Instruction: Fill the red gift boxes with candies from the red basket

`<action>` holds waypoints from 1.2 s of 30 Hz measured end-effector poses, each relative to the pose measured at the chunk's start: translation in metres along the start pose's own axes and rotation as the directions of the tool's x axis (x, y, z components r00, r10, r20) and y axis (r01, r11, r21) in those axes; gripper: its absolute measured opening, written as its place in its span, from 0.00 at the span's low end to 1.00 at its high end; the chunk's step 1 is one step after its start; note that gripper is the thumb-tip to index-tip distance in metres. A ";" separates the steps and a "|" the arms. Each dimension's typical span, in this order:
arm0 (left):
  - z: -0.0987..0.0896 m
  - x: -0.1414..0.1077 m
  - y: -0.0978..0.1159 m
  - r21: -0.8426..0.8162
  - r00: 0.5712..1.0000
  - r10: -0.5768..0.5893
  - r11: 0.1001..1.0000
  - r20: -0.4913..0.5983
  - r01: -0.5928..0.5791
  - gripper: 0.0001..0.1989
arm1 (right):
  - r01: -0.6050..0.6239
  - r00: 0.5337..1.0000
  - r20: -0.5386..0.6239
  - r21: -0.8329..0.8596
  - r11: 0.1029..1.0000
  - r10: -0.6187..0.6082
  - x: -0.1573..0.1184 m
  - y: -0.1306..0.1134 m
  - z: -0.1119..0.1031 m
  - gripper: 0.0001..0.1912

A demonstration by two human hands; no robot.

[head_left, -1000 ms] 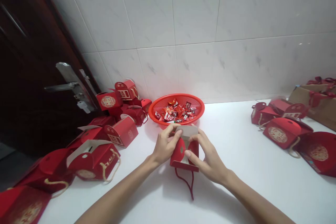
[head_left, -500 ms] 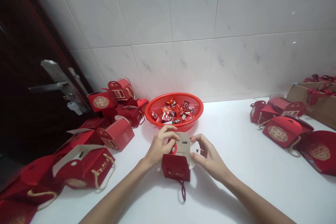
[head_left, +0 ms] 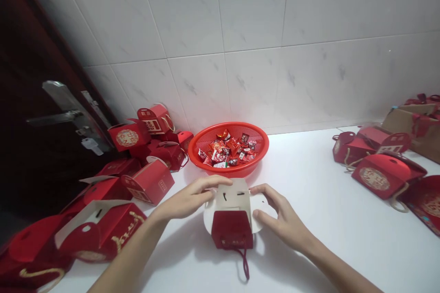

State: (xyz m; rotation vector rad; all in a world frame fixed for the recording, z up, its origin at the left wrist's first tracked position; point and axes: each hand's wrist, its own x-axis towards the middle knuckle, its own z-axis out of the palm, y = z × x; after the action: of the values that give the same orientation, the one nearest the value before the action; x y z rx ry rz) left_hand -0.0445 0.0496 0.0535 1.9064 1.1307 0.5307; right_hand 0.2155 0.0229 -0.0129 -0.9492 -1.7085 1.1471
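Note:
A small dark red gift box stands on the white table in front of me, its top flaps spread to show their pale insides. Two dark slots show in the back flap, and a dark red cord handle hangs down its front onto the table. My left hand grips the box at the back left, index finger along the back flap, thumb by the left flap; its other fingers are partly hidden. At the right flap, my right hand has thumb and fingers closed on the card. The box's contents are out of sight.
Just behind the box stands a red plastic basket of wrapped candies. Several red gift boxes are heaped at the left beside a dark door. More red boxes and a brown carton stand at the right.
My left hand has moved left, out of the box's opening to its back left edge. The side flaps now lie spread outward. My right hand stays at the right flap.

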 end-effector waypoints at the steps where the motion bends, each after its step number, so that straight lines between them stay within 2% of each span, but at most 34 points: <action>1: -0.005 -0.001 -0.004 -0.062 0.999 -0.009 0.998 0.040 0.011 0.23 | -0.001 1.000 -0.002 0.003 1.000 0.001 -0.001 0.000 0.000 0.15; 3: -0.012 -0.003 -0.011 -0.162 0.996 -0.004 0.987 0.087 0.018 0.24 | -0.005 1.000 -0.004 0.006 1.000 0.005 -0.001 -0.001 0.000 0.14; 5: -0.014 -0.005 -0.013 -0.188 0.996 0.023 0.982 0.081 -0.008 0.23 | 0.004 1.000 -0.007 0.006 1.000 -0.004 -0.002 -0.001 0.000 0.14; 8: -0.017 -0.004 -0.003 -0.151 0.997 0.067 0.987 0.033 -0.061 0.17 | 0.079 0.997 -0.027 0.021 0.997 -0.078 -0.002 -0.002 0.000 0.18; 10: -0.022 0.001 0.007 -0.122 0.994 0.105 0.987 -0.039 -0.109 0.13 | 0.131 0.990 -0.055 0.038 0.991 -0.128 -0.003 -0.002 0.000 0.21; 13: -0.034 0.019 0.020 -0.024 0.970 0.176 0.983 -0.168 -0.182 0.12 | 0.147 0.983 -0.116 0.057 0.988 -0.139 -0.004 0.000 -0.001 0.22; 15: -0.044 0.041 0.023 0.067 0.964 0.204 0.978 -0.171 -0.195 0.13 | 0.137 0.979 -0.158 0.062 0.989 -0.126 -0.005 0.001 -0.001 0.21; 18: -0.053 0.085 0.021 0.260 0.985 0.158 0.956 -0.071 -0.135 0.15 | 0.120 0.974 -0.197 0.055 0.991 -0.107 -0.004 0.003 -0.002 0.20; 20: -0.050 0.116 0.018 0.423 0.995 0.069 0.901 0.077 -0.096 0.23 | 0.108 0.972 -0.214 0.045 0.993 -0.096 -0.003 0.005 -0.001 0.20; 22: -0.039 0.144 0.014 0.571 0.973 -0.046 0.815 0.228 -0.095 0.32 | 0.103 0.970 -0.227 0.031 0.994 -0.093 -0.002 0.005 -0.001 0.19; 23: -0.032 0.156 0.011 0.630 0.958 -0.107 0.771 0.267 -0.090 0.37 | 0.102 0.968 -0.231 0.021 0.995 -0.095 -0.002 0.006 0.000 0.19; 25: -0.016 0.177 0.007 0.729 0.937 -0.196 0.679 0.288 -0.082 0.41 | 0.103 0.967 -0.233 -0.002 0.995 -0.100 -0.002 0.007 0.001 0.18; 27: -0.004 0.193 0.003 0.785 0.924 -0.223 0.609 0.311 -0.117 0.42 | 0.111 0.965 -0.234 -0.031 0.993 -0.115 -0.002 0.009 0.002 0.18; 29: 0.003 0.206 -0.001 0.804 0.923 -0.203 0.572 0.328 -0.161 0.37 | 0.119 0.964 -0.231 -0.059 0.991 -0.129 -0.003 0.011 0.003 0.17; 31: 0.002 0.216 -0.004 0.810 0.937 -0.163 0.561 0.308 -0.168 0.26 | 0.130 0.963 -0.228 -0.083 0.988 -0.145 -0.003 0.013 0.003 0.16; 33: -0.007 0.223 -0.008 0.812 0.966 -0.123 0.572 0.227 -0.118 0.15 | 0.143 0.961 -0.223 -0.103 0.984 -0.163 -0.003 0.013 0.003 0.16; 36: -0.030 0.228 -0.014 0.800 0.993 -0.080 0.600 0.084 -0.019 0.09 | 0.163 0.957 -0.222 -0.126 0.979 -0.188 -0.003 0.012 0.003 0.16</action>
State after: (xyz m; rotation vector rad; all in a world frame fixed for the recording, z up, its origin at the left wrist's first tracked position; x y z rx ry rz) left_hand 0.0427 0.2624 0.0463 2.6277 1.4708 -0.1868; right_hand 0.2149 0.0229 -0.0258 -0.9364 -1.6377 0.8015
